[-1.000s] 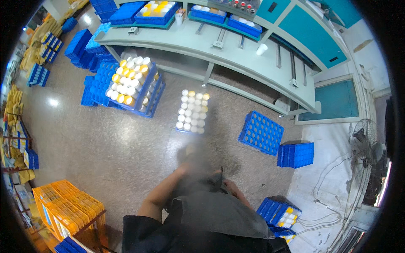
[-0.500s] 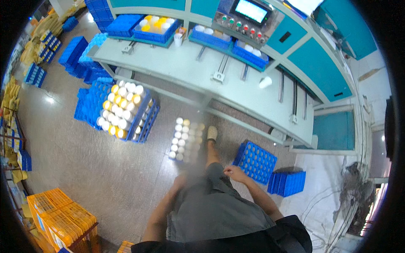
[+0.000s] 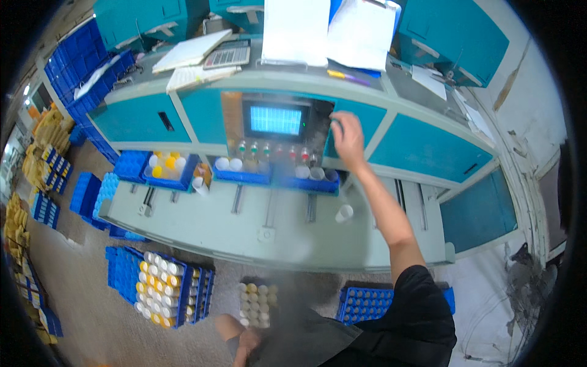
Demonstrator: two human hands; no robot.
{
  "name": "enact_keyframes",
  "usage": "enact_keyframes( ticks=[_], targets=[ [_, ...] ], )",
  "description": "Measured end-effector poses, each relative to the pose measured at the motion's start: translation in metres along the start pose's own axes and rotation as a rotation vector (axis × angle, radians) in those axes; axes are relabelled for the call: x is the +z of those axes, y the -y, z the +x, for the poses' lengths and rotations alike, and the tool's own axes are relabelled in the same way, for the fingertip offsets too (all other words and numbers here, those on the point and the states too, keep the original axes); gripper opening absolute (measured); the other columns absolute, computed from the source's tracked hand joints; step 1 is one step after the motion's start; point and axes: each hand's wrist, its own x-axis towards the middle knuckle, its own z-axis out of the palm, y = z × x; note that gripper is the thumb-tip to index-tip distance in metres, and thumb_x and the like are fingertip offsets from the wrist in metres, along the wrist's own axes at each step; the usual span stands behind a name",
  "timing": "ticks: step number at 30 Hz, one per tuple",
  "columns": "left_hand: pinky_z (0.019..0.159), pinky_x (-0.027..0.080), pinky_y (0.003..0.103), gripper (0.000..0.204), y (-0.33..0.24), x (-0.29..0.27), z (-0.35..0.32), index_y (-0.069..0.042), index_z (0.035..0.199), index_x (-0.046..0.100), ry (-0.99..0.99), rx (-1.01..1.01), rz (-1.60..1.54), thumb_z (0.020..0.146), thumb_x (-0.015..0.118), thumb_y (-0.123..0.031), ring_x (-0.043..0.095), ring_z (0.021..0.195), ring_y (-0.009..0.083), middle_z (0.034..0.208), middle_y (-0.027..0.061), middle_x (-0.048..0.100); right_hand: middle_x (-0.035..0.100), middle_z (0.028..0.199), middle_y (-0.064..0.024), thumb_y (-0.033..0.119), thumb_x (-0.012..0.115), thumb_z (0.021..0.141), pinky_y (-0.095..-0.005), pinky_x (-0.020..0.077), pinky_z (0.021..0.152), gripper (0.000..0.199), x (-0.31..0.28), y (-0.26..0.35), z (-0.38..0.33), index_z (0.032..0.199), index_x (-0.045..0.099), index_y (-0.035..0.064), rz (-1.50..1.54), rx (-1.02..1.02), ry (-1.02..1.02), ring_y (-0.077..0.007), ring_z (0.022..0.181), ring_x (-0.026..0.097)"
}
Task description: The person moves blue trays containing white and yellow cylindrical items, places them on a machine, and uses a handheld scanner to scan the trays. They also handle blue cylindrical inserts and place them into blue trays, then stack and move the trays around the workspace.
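My right hand [image 3: 347, 139] is raised to the right edge of the control panel [image 3: 232, 119], beside its lit screen [image 3: 275, 120]. Its fingers are bent and drawn together at the panel's dark upper right corner; anything between them is too small to make out. Below the screen runs a row of green and red buttons [image 3: 267, 150]. Low down, my left hand [image 3: 247, 344] hangs near my bent knee, its fingers blurred and partly hidden. On the pale bench [image 3: 244, 235] a white cup [image 3: 344, 213] lies tipped, below my right forearm.
Blue crates [image 3: 244, 176] of white and yellow cups line the bench's back. Floor stacks include a crate of cups [image 3: 183, 293], a block of cups [image 3: 257, 303] and a blue crate [image 3: 367, 303]. Papers [image 3: 293, 30] and a calculator [image 3: 227, 55] lie on the top ledge.
My right hand has risen from beside my lap to the control panel. The view has tilted up and come closer to the bench. My left hand stays low.
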Motion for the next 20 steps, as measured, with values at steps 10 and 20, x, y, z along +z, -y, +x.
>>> enact_keyframes(
  ticks=[10,20],
  targets=[
    [0.077,0.053,0.043,0.024,-0.164,-0.180,-0.049,-0.006,0.094,0.068,-0.402,0.507,0.651,0.080,0.064,-0.025,0.066,0.092,0.0287,0.096,0.0150,0.067,0.066,0.105,-0.0146,0.015,0.052,0.092,-0.0431,0.0558,0.078,0.018,0.022,-0.124,0.155,0.103,0.063,0.0066,-0.655,0.107,0.474,-0.0312,0.101,0.063],
    [0.094,0.049,0.042,0.052,-0.261,-0.399,-0.013,-0.001,0.122,0.062,-0.485,0.600,0.862,0.081,0.069,-0.031,0.064,0.106,0.0323,0.103,0.0134,0.070,0.055,0.103,-0.0159,0.015,0.068,0.080,-0.0454,0.0557,0.076,0.032,-0.002,-0.080,0.163,0.108,0.053,0.0088,-0.554,-0.040,0.322,-0.0338,0.099,0.064]
  ],
)
